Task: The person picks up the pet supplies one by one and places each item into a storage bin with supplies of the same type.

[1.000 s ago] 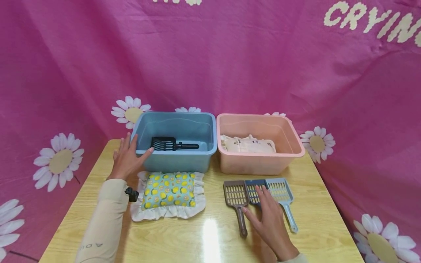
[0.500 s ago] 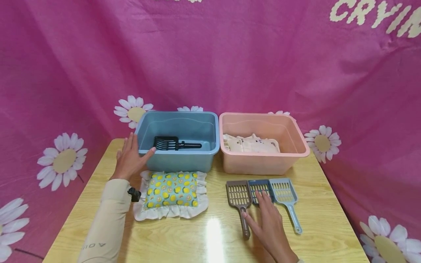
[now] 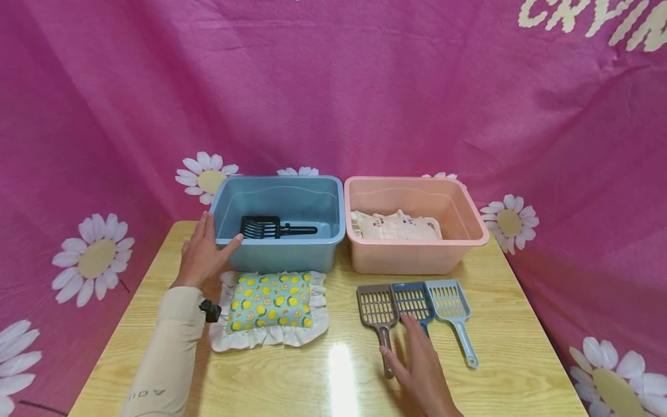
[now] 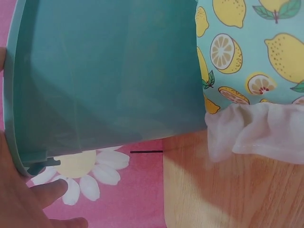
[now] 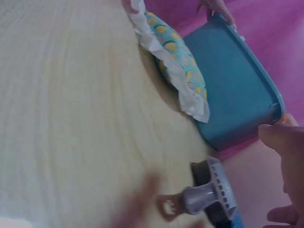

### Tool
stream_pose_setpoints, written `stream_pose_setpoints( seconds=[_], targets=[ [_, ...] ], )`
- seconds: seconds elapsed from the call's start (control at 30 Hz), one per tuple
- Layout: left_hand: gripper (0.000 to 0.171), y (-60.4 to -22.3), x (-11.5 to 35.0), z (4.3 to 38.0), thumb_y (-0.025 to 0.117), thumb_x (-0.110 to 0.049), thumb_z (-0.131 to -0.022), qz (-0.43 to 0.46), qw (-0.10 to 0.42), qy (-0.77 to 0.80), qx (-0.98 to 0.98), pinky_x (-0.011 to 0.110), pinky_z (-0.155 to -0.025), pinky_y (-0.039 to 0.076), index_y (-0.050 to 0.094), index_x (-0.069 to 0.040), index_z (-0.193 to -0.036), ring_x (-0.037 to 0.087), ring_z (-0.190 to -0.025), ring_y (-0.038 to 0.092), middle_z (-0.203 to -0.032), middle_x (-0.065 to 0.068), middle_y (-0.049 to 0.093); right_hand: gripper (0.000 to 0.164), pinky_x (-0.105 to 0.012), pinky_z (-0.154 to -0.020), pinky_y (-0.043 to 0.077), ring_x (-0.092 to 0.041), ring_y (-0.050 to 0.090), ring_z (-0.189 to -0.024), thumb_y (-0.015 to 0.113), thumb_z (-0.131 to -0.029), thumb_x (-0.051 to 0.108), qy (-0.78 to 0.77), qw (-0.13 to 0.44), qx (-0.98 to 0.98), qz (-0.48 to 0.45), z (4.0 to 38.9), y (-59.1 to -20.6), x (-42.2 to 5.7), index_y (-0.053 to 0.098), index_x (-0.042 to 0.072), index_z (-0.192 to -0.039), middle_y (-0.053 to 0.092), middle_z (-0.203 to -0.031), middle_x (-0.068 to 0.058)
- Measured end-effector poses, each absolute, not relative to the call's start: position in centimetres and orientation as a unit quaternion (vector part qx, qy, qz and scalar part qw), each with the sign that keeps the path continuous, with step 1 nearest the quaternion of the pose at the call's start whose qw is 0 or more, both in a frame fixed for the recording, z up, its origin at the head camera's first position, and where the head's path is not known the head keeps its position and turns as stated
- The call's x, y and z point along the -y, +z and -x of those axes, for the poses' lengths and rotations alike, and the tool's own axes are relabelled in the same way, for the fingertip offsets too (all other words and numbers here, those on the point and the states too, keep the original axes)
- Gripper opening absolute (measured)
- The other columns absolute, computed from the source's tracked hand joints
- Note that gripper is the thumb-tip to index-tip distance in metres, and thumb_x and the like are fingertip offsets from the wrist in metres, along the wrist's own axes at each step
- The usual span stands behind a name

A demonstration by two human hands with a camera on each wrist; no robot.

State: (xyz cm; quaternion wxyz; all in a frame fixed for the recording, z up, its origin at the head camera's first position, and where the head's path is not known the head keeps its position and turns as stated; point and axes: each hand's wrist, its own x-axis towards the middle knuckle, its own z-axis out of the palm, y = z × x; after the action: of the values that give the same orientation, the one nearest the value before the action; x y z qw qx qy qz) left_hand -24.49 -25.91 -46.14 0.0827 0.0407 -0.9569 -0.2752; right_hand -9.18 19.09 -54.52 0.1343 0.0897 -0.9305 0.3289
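Right grip [image 3: 423, 372] farther back than before, thumb and fingers apart, over handle [image 3: 424, 328] of navy scoop [image 3: 414, 300]

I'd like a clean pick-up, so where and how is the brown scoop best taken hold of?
Probably by its handle, the right hand coming from the person's side: the brown scoop lies on the table with that slim handle pointing toward the person, its wide slotted head close beside the dark blue scoop.
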Motion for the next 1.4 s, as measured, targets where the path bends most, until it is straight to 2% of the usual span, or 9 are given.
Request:
stream_pose_setpoints(
  seconds=[0.2, 0.43, 0.57, 0.7, 0.83, 0.93, 1.07, 1.4],
  targets=[
    [0.1, -46.2, 26.0, 24.4, 0.049, -0.067, -0.087, -0.04, 0.088, -0.278, 0.956, 0.072, -0.107, 0.004, 0.001, -0.012, -0.156, 0.043, -0.144, 0.008, -0.162, 0.013, -0.001, 0.085, -0.06, -0.103, 0.036, -0.039, 0.041, -0.132, 0.072, -0.086, 0.039, 0.362, 0.081, 0.928, -0.036, 8.6, -55.4, -18.5, 0.027, 0.01, -0.152, 0.04, -0.147, -0.018],
    [0.1, -46.2, 25.9, 24.5, 0.05, -0.067, -0.087, -0.04, 0.083, -0.281, 0.955, 0.073, -0.107, 0.005, 0.0, -0.013, -0.156, 0.044, -0.144, 0.009, -0.162, 0.013, -0.002, 0.086, -0.061, -0.099, 0.037, -0.042, 0.048, -0.124, 0.077, -0.082, 0.034, 0.373, 0.107, 0.921, -0.012, 8.4, -57.1, -18.2, 0.031, 0.006, -0.15, 0.049, -0.139, -0.023],
    [0.101, -46.2, 25.9, 24.5, 0.049, -0.067, -0.087, -0.041, 0.078, -0.28, 0.956, 0.073, -0.107, 0.005, -0.001, -0.013, -0.156, 0.044, -0.144, 0.008, -0.162, 0.013, -0.003, 0.087, -0.06, -0.101, 0.037, -0.043, 0.047, -0.125, 0.077, -0.082, 0.035, 0.391, 0.101, 0.915, 0.0, 8.3, -57.9, -18.1, 0.031, 0.004, -0.149, 0.05, -0.137, -0.025],
    [0.101, -46.2, 25.9, 24.5, 0.049, -0.067, -0.087, -0.042, 0.076, -0.281, 0.956, 0.072, -0.107, 0.004, -0.001, -0.013, -0.156, 0.044, -0.144, 0.007, -0.161, 0.013, -0.003, 0.086, -0.059, -0.1, 0.038, -0.044, 0.049, -0.123, 0.076, -0.082, 0.038, 0.399, 0.096, 0.912, 0.011, 8.1, -58.4, -17.9, 0.032, 0.004, -0.148, 0.051, -0.136, -0.025],
    [0.101, -46.2, 25.9, 24.5, 0.05, -0.066, -0.087, -0.041, 0.08, -0.281, 0.955, 0.073, -0.107, 0.004, 0.0, -0.012, -0.156, 0.044, -0.144, 0.008, -0.161, 0.014, -0.002, 0.083, -0.06, -0.094, 0.042, -0.044, 0.054, -0.114, 0.076, -0.082, 0.038, 0.389, 0.106, 0.915, 0.021, 8.1, -59.1, -17.5, 0.035, 0.005, -0.147, 0.055, -0.133, -0.022],
    [0.1, -46.2, 25.9, 24.5, 0.05, -0.066, -0.087, -0.041, 0.083, -0.28, 0.956, 0.073, -0.107, 0.005, 0.0, -0.012, -0.156, 0.044, -0.144, 0.009, -0.161, 0.013, -0.002, 0.08, -0.061, -0.096, 0.037, -0.042, 0.053, -0.114, 0.077, -0.081, 0.035, 0.389, 0.121, 0.913, 0.021, 8.1, -59.5, -17.2, 0.038, 0.006, -0.146, 0.055, -0.134, -0.021],
    [0.101, -46.2, 25.9, 24.5, 0.049, -0.067, -0.087, -0.039, 0.086, -0.275, 0.957, 0.073, -0.107, 0.006, 0.001, -0.011, -0.156, 0.044, -0.144, 0.01, -0.161, 0.014, -0.002, 0.078, -0.062, -0.104, 0.024, -0.04, 0.051, -0.121, 0.079, -0.079, 0.028, 0.401, 0.145, 0.904, 0.016, 8.3, -59.9, -16.8, 0.042, 0.005, -0.144, 0.054, -0.135, -0.02],
    [0.1, -46.2, 25.9, 24.5, 0.048, -0.066, -0.088, -0.035, 0.091, -0.271, 0.958, 0.073, -0.106, 0.006, 0.002, -0.008, -0.155, 0.045, -0.143, 0.011, -0.161, 0.016, 0.0, 0.07, -0.056, -0.109, 0.016, -0.035, 0.05, -0.122, 0.077, -0.082, 0.022, 0.415, 0.151, 0.895, 0.06, 8.4, -60.6, -16.0, 0.045, 0.004, -0.141, 0.059, -0.131, -0.016]
  ],
)
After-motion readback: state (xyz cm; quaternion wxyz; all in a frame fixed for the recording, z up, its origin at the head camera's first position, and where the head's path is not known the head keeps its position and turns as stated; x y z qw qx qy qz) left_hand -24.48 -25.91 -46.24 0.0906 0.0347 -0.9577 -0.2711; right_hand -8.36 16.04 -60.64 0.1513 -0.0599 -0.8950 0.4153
